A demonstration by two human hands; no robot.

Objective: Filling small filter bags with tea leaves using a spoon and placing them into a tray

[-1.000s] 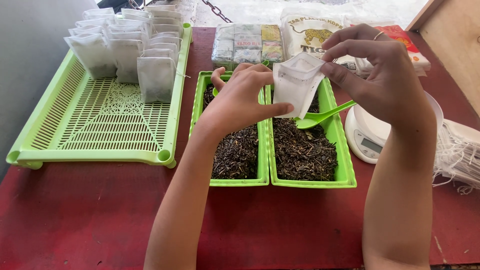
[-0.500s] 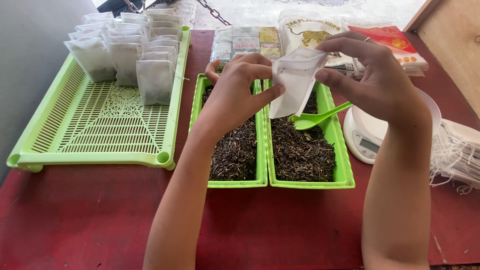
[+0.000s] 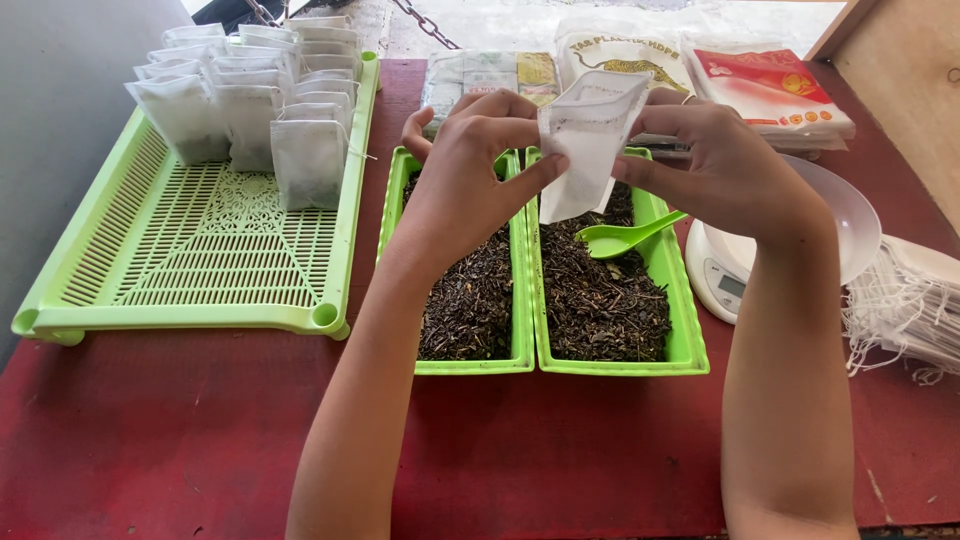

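Both hands hold one empty white filter bag [image 3: 582, 145] upright above two narrow green trays. My left hand [image 3: 472, 175] pinches its left edge with thumb and fingers. My right hand [image 3: 722, 160] grips its right side, fingers spread along the top. Under the bag, the right green tray [image 3: 690, 330] holds dark loose tea leaves and a green plastic spoon [image 3: 622, 238]. The left green tray [image 3: 520, 300] also holds dark leaves.
A large green slotted tray [image 3: 200, 250] at left carries several filled white bags [image 3: 250, 100] standing in rows at its far end. A white kitchen scale with bowl [image 3: 770, 250] sits right, beside a pile of empty stringed bags [image 3: 910, 305]. Packets [image 3: 770, 85] lie at the back.
Both hands have turned the bag more upright and drawn it slightly left and up. My right hand dropped lower and closer to the bag's side.
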